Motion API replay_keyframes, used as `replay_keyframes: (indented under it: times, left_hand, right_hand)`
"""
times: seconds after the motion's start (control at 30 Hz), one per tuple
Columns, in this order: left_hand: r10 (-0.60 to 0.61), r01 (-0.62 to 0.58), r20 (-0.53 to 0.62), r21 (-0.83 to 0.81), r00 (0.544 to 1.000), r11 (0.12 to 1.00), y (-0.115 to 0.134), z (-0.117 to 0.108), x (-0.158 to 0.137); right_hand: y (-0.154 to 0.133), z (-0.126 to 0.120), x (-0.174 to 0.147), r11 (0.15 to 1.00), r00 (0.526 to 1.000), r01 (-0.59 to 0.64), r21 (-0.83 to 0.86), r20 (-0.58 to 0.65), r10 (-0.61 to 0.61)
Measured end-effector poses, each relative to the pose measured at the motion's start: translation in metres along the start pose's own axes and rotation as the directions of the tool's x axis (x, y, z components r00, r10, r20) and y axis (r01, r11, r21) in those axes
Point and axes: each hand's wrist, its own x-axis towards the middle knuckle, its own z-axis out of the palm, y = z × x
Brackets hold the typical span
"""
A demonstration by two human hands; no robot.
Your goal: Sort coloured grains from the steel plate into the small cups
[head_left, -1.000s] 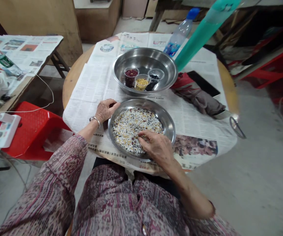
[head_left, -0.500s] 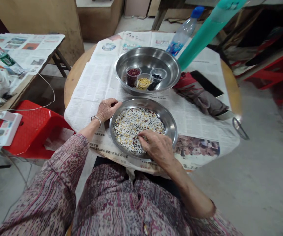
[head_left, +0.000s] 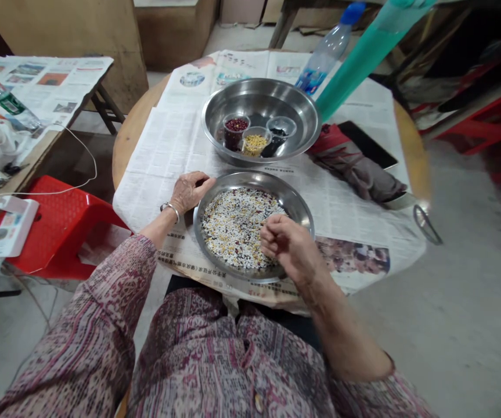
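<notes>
A shallow steel dish (head_left: 296,200) holds a spread of white grains mixed with yellow, black and dark red beans (head_left: 233,229). Over the right part of this mix is my right hand (head_left: 291,244), its fingers curled closed; whatever is inside them is hidden. My left hand (head_left: 190,191) lies at the dish's left rim, fingers stretched toward the edge and the thumb apart. Behind the dish, a deeper steel basin (head_left: 217,136) contains a cup of dark red beans (head_left: 236,129), a cup of yellow beans (head_left: 254,143) and a cup of black beans (head_left: 280,132).
Newspaper (head_left: 163,145) covers the round table. A plastic bottle (head_left: 326,55) and a tall green tube (head_left: 359,64) stand behind the basin. At right lie a folded umbrella (head_left: 354,165) and a dark tablet-like slab (head_left: 367,145). A red stool (head_left: 65,217) with a power strip (head_left: 13,226) is at left.
My right hand has lifted from the grain mix and moved a little right and away from me, fingers now curled up. My left hand stays at the rim.
</notes>
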Motion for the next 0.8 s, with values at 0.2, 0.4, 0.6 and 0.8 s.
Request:
replay_keyframes:
  times: [0.2,0.4,0.6,0.8]
  left_hand:
    - [0.003,-0.003,0.0,0.006,1.0,1.0,-0.001,0.0,0.0]
    - [0.008,-0.008,0.006,0.007,1.0,1.0,-0.001,0.0,0.001]
    - [0.01,-0.01,0.002,0.01,1.0,1.0,-0.001,0.0,0.001]
    - [0.016,-0.016,0.005,0.004,1.0,1.0,-0.001,0.001,0.001]
  right_hand:
    - [-0.004,-0.005,0.003,0.988,0.995,-0.087,0.126,0.058,0.08]
    - [0.012,-0.005,-0.003,0.783,0.99,0.132,-0.607,0.035,-0.14]
    - [0.021,-0.001,-0.008,0.228,0.918,0.262,-0.938,0.169,-0.359]
    - [0.024,0.002,-0.007,0.1,0.906,0.256,-0.961,0.203,-0.372]
